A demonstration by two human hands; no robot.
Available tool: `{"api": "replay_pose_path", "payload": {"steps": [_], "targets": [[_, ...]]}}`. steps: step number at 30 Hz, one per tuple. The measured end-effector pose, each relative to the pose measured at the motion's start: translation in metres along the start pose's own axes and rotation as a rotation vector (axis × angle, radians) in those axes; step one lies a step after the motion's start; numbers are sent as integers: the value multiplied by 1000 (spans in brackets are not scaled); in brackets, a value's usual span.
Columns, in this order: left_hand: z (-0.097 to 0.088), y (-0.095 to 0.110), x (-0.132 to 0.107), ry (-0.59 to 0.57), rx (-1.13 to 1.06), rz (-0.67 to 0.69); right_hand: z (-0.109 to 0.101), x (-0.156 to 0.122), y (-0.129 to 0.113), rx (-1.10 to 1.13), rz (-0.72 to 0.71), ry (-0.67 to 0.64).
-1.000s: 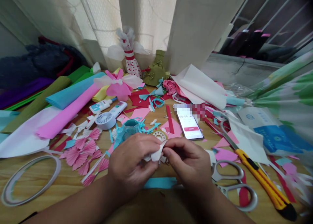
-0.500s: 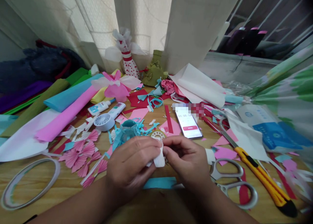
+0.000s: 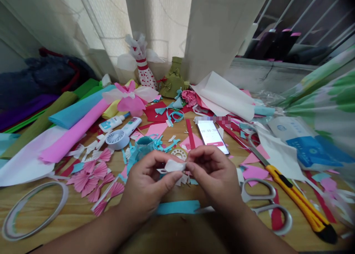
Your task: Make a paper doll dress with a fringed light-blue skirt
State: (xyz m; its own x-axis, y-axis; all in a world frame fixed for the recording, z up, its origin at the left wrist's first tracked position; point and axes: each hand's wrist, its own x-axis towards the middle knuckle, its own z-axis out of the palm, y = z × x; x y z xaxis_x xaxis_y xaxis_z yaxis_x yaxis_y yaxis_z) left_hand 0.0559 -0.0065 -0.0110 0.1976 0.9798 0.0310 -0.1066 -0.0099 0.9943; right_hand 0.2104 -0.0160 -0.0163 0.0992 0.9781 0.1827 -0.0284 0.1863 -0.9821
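Between my hands is a small white crepe paper piece [image 3: 175, 166], gathered at its right end. My left hand [image 3: 148, 182] pinches it from the left, thumb below and fingers behind. The fingertips of my right hand [image 3: 215, 176] are closed on its gathered right end. Small white scraps [image 3: 183, 179] show just below it, and I cannot tell whether they are attached. Beneath my hands a blue paper strip [image 3: 179, 207] lies on the wooden table [image 3: 111, 232]. Behind my fingers stands a small tape roll [image 3: 179, 154].
Scissors [image 3: 284, 219] and a yellow utility knife [image 3: 302, 206] lie at right. A lit phone [image 3: 212, 135] rests behind my right hand. At left are a large tape ring [image 3: 65, 195], pink pleated paper pieces [image 3: 91, 174], a small fan [image 3: 118, 139], a glue bottle [image 3: 112, 123] and crepe rolls [image 3: 74, 135].
The white paper has turned from hanging upright to lying sideways between my fingertips. My left hand has rolled open, its thumb now on top of view. The camera has shifted slightly.
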Motion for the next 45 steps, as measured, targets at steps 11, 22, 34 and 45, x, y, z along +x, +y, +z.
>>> {"api": "replay_pose_path", "payload": {"steps": [11,22,34,45], "targets": [[-5,-2,6,-90,-245,-245,-17,11,-11,-243,-276,-321],[-7,-2,8,-132,-311,-288,-18,9,-12,-273,-157,-425],[-8,-1,10,-127,-228,-260,-17,9,-6,-244,-347,-410],[-8,10,3,-82,308,66,-9,2,-2,-20,-28,-272]]}}
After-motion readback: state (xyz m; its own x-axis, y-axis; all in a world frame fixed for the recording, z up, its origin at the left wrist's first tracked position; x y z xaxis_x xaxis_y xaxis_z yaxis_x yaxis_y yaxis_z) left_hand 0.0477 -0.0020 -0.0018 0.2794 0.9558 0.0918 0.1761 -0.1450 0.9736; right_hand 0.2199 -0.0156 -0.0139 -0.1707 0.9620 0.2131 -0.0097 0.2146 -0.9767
